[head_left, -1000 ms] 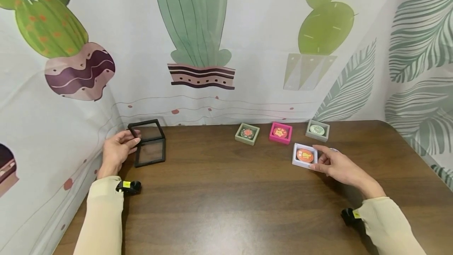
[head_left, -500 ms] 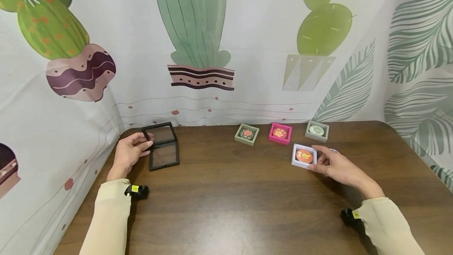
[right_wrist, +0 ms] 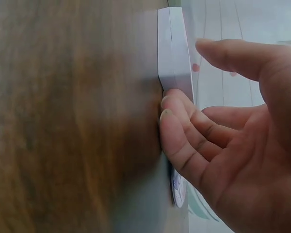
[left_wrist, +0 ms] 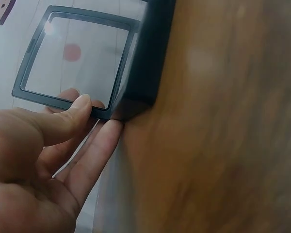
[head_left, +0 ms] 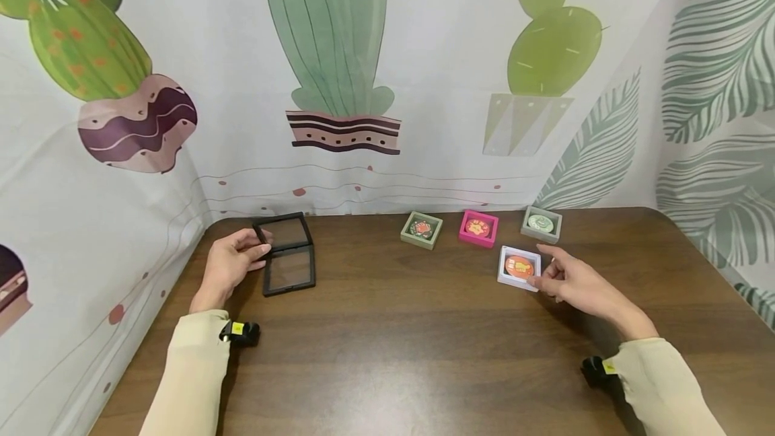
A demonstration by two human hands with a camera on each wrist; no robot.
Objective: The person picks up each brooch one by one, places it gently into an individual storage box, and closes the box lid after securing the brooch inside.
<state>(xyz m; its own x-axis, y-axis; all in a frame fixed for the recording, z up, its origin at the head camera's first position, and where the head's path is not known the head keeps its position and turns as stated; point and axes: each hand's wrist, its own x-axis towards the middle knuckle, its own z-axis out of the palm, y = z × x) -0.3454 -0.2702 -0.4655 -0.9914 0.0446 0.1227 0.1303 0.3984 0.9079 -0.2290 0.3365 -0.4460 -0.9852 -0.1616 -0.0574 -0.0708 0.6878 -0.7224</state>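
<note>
My left hand pinches the edge of a black hinged display case with clear windows, at the left of the table. The case stands unfolded, its lid raised at the back. In the left wrist view, thumb and fingertips hold the lid's rim. My right hand is at the right end of a pale lavender square box that holds an orange round badge. In the right wrist view, the thumb is lifted off the box, and the loosely bent fingers are at its near end; whether they touch it is unclear.
Along the back of the brown table stand a green box, a magenta box and a grey-green box, each with a round badge. A small round disc lies behind my right hand. Patterned cloth hangs behind.
My left hand has moved right along the table, taking the unfolded black case with it. My right hand held the lavender box's side; its upper finger has now come away slightly.
</note>
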